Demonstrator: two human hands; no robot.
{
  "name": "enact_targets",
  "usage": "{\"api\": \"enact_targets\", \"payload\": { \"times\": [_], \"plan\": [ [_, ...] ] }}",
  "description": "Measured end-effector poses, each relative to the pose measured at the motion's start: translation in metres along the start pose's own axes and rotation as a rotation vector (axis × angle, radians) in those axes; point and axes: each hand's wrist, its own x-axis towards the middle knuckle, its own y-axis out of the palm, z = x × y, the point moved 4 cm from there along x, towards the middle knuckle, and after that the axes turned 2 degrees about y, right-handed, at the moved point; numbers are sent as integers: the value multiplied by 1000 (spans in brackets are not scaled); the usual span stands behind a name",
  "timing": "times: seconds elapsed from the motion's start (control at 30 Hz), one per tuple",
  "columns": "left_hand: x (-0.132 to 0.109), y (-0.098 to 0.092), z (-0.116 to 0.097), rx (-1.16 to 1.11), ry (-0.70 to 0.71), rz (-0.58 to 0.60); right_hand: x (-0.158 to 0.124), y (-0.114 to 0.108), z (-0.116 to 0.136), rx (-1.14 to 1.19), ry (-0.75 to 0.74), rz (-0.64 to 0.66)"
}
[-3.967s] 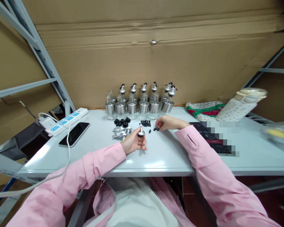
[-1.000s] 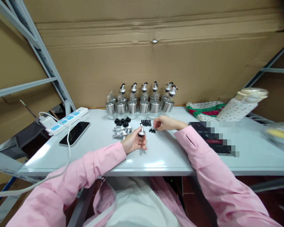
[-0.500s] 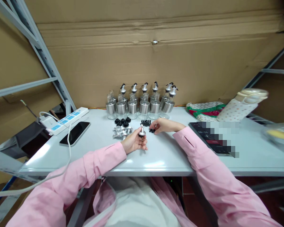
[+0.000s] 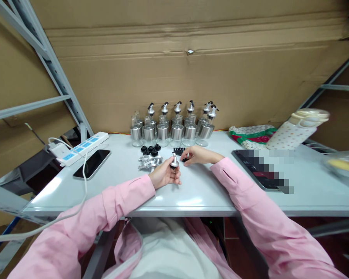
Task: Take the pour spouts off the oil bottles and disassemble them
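Note:
My left hand (image 4: 165, 174) is closed on a silver bottle pourer (image 4: 174, 161) with a black stopper base, held upright above the table. Just right of it, my right hand (image 4: 198, 155) is low over the tabletop with thumb and fingers drawn together. Small black parts lie under those fingertips, partly hidden, so what they grip cannot be made out. Behind them are rows of small black pieces (image 4: 179, 150). Left of the pourer lie a pile of silver spout parts (image 4: 149, 162) and several black stoppers (image 4: 151, 149).
Glass bottles with steel bands (image 4: 163, 133) stand in rows at the back, the rear ones topped with pourers. On the left are a phone (image 4: 93, 164) and a power strip (image 4: 84, 148). A tablet-like device (image 4: 257, 174), a patterned cloth (image 4: 250, 135) and a dotted cup (image 4: 293, 130) sit right.
My right hand has shifted slightly left, toward the pourer, its fingertips drawing closer together over the small black parts. My left hand and the pourer have stayed put.

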Motion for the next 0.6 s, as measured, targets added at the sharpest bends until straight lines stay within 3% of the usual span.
{"api": "enact_targets", "payload": {
  "times": [0.6],
  "plan": [
    [-1, 1, 0, 0, -6, -18, -4, -4, -10, 40, 21, 43]
  ]
}}
